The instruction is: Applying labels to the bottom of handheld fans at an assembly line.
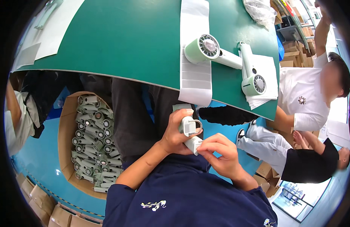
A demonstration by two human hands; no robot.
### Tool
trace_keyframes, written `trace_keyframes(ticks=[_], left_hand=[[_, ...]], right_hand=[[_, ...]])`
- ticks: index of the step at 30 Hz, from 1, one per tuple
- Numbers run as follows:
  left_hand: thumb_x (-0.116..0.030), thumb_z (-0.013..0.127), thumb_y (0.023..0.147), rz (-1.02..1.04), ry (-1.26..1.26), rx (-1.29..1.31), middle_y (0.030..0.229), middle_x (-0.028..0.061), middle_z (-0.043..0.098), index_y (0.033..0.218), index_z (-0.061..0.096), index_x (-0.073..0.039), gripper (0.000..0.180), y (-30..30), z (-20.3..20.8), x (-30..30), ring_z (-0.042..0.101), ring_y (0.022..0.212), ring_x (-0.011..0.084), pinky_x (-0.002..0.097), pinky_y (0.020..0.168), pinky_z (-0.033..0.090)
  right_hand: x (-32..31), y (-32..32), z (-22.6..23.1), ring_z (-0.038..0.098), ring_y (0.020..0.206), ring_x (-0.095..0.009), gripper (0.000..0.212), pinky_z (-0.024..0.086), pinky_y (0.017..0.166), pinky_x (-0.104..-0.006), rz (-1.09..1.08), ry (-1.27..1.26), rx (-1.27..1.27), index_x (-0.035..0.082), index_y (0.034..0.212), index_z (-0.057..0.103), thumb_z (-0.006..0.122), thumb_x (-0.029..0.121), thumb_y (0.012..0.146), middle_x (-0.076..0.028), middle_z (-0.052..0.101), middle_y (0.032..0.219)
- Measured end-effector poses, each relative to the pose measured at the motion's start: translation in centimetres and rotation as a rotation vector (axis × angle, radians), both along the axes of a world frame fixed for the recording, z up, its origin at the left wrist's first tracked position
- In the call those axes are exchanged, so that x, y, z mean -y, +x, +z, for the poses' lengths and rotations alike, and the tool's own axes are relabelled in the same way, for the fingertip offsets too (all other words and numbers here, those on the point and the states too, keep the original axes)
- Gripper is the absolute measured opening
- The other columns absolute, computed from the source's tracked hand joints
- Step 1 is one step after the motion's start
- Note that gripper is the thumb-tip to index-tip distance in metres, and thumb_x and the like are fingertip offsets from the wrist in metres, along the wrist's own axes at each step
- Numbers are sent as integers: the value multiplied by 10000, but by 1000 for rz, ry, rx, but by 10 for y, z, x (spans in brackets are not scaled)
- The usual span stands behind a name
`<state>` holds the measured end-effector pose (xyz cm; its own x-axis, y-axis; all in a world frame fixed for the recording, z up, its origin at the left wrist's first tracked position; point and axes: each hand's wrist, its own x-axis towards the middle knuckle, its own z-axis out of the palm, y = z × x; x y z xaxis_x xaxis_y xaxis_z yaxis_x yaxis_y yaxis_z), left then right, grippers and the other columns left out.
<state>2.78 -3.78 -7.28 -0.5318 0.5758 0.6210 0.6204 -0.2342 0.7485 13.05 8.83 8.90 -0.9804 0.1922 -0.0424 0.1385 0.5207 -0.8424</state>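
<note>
In front of my lap, my left hand (172, 133) is wrapped round a pale handheld fan (188, 127), its end turned up, with a round loop at that end. Just below it a white block-like end (193, 144) sticks out from the same grip; whether it belongs to the same fan I cannot tell. My right hand (222, 154) pinches at this white end with thumb and forefinger, and what lies between them is too small to make out. Farther off, a light green and white fan (198, 48) lies on the green table (129, 41).
Another fan (254, 84) rests on white papers (271, 72) at the table's right. A paper strip (195, 85) hangs over the near edge. At left stands a carton (67, 151) full of fans. A clear plastic bag (260, 12) lies far right. People are nearby on both sides.
</note>
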Motion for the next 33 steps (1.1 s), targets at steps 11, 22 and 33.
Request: trace_keyframes(ticks=[11,22,33], left_hand=[[-366,887,576,-8,22,-4,1429,265,379,1126,752,-148,607,1,2,1,471,1265,464,516,1024,441],[-322,924,570,8,60,65,1389,215,454,1124,723,-171,608,-1,10,-1,516,1217,409,496,1008,435],[-323,926,552,11,66,58,1389,210,452,1125,723,-166,627,-2,7,-3,516,1208,408,492,1009,436]], right_hand=[[1,-3,8,646,789,-201,228,516,667,-301,17,22,26,45,960,739,781,-79,773,-70,696,920],[-1,-4,1,661,785,-238,260,526,661,-334,67,81,-55,80,982,742,804,-32,756,-51,690,916],[4,-2,-1,649,778,-216,291,523,656,-305,28,152,-76,69,989,750,794,-75,741,-73,658,924]])
